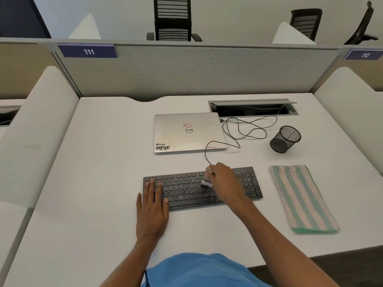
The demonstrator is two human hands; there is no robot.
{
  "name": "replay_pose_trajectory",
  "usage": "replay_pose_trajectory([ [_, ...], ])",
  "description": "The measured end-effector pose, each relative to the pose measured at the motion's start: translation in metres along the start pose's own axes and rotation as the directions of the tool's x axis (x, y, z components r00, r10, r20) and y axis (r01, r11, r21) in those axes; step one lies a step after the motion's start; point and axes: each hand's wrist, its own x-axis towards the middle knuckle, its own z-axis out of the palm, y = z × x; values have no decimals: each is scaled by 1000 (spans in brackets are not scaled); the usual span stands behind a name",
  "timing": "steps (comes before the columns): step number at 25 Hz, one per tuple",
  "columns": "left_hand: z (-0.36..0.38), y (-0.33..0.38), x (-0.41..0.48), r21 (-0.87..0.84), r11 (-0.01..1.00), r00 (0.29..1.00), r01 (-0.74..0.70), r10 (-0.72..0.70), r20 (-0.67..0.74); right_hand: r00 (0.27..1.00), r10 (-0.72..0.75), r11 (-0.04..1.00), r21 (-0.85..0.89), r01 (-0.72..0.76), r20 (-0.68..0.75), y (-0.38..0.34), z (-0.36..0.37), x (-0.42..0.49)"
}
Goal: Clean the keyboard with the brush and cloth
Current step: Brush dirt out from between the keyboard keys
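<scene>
A black keyboard (186,188) lies flat on the white desk (99,162), its cable running back toward the laptop. My right hand (224,181) grips a small brush (207,179) with a pale handle; its light bristles touch the keys right of the keyboard's middle. My left hand (152,206) rests flat with straight fingers on the keyboard's left end. A folded cloth (302,198) with green and pink stripes lies on the desk to the right of the keyboard, untouched.
A shut silver laptop (188,132) sits behind the keyboard, with a looped black cable (244,129) beside it. A black mesh pen cup (285,139) stands at the back right. An open cable hatch (253,108) lies near the grey partition (196,69).
</scene>
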Motion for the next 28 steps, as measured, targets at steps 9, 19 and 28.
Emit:
replay_pose_trajectory([
  [9, 2, 0, -2, -2, 1000, 1000, -8, 8, 0, 999, 3, 941, -337, 13, 49, -7, 1, 3],
  [19, 3, 0, -1, 1, 1000, 1000, -6, 6, 7, 999, -48, 962, -270, 47, 2, -13, 7, 6],
  [28, 1, 0, -1, -7, 1000, 1000, -8, 8, 5, 994, 76, 935, -340, -97, -74, 18, -12, -6],
])
